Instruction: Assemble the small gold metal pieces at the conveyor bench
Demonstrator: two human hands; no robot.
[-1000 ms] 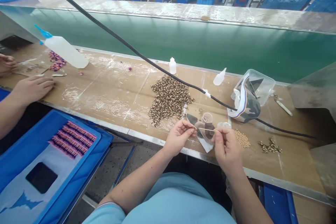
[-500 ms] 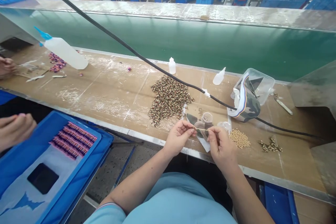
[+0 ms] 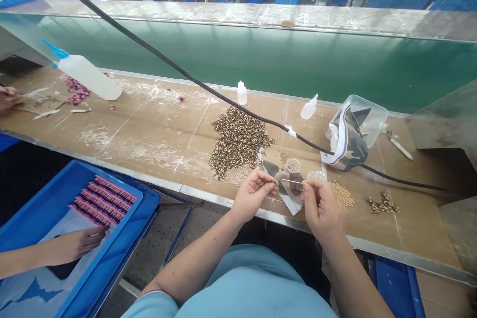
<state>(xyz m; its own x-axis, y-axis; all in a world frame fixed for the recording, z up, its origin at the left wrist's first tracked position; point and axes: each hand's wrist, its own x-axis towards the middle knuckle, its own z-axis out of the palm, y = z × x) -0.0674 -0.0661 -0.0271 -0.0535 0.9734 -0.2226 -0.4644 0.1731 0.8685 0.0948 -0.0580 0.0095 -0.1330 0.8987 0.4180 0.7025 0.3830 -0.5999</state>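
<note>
Over the front edge of the workbench, my left hand (image 3: 255, 195) pinches a small dark piece, mostly covered by the fingertips. My right hand (image 3: 325, 208) grips a thin pale stick (image 3: 291, 181) between thumb and fingers, its tip pointing left, a short gap from the left fingertips. Below and behind the stick lie a camouflage cloth (image 3: 271, 169) and a small clear round cup (image 3: 292, 165). Beyond my left hand spreads a heap of small brown-and-gold pieces (image 3: 238, 144). Right of my right hand are round tan beads (image 3: 341, 194) and a small cluster of patterned pieces (image 3: 383, 203).
A black cable (image 3: 186, 72) crosses above the bench. Small white bottles (image 3: 242, 94) and a clear tub (image 3: 374, 114) stand towards the back. At left, a co-worker's hand (image 3: 78, 244) is over a blue tray (image 3: 128, 208) with rows of pink-purple pieces. A large bottle (image 3: 91, 77) leans farther back.
My right hand has shifted slightly right, drawing the stick's tip away from my left fingertips. The co-worker's hand has moved right, over the blue tray. My left hand stays nearly in place.
</note>
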